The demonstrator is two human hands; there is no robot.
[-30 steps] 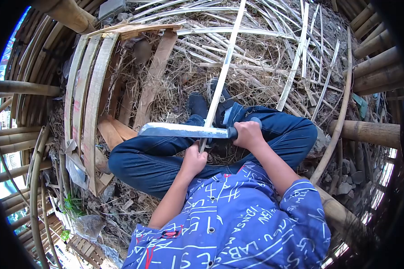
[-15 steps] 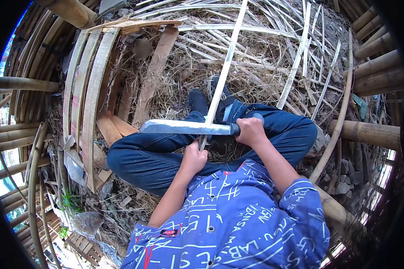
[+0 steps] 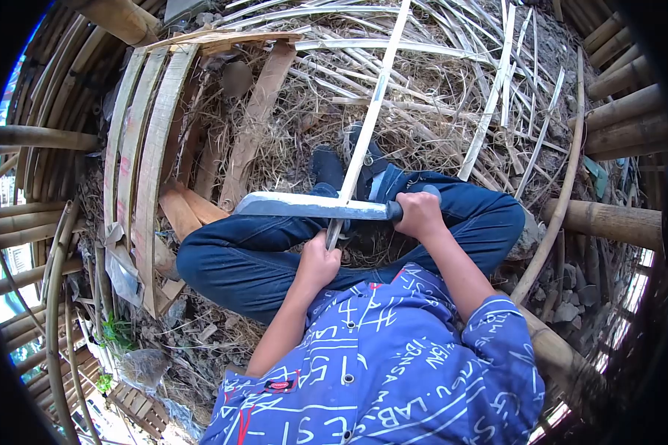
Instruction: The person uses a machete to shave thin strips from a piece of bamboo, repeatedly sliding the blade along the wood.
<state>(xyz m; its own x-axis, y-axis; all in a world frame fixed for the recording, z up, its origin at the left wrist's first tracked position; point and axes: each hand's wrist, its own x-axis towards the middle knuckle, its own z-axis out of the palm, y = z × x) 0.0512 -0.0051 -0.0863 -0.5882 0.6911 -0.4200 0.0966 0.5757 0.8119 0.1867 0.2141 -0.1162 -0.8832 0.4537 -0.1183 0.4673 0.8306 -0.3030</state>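
A machete (image 3: 304,208) with a broad pale blade lies crosswise over a long bamboo strip (image 3: 375,100). Its dark handle is wrapped in the closed fingers of my right hand (image 3: 421,215), above my right leg. The blade's tip points left, over my left thigh. My left hand (image 3: 319,261) grips the near end of the strip, just below the blade and close to my body. From there the strip runs away between my shoes (image 3: 328,167) and out past the top of the view.
Split bamboo strips (image 3: 430,81) lie scattered over dry straw in front of me. A slatted wooden crate (image 3: 156,141) stands at the left. Bamboo poles (image 3: 608,222) form walls on both sides, and rubble (image 3: 571,297) lies at the right.
My right hand and the machete have shifted slightly to the right across the strip. My left hand and the strip have hardly moved.
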